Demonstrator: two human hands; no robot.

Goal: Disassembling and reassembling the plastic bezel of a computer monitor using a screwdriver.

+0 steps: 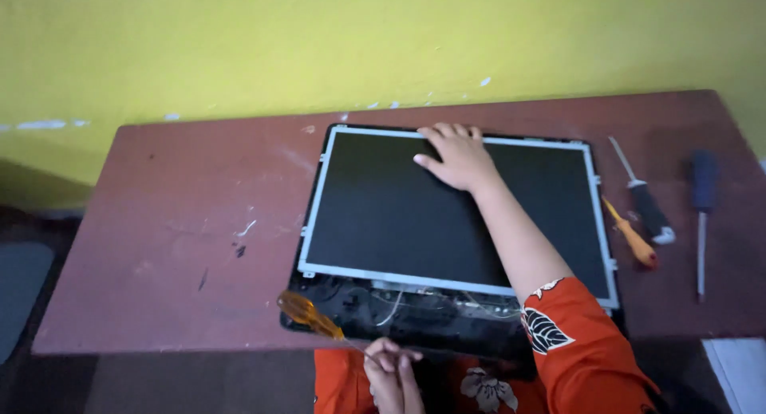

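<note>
A dark flat screen panel (399, 214) with a silver metal frame lies in a black casing (415, 322) on a reddish-brown table (175, 222). My right hand (455, 155) rests palm down on the panel's far edge, fingers over the frame. My left hand (391, 374) is at the table's near edge, closed on the thin shaft of an amber-handled screwdriver (307, 313). Its handle points up and left over the casing's near left corner. Loose wires show in the casing's exposed lower strip.
To the right of the panel lie three tools: a small orange-handled screwdriver (636, 244), a black-and-white-handled screwdriver (648, 207) and a blue-handled screwdriver (702, 214). A yellow-green wall (319, 39) stands behind the table. A white object (738, 374) sits at the bottom right.
</note>
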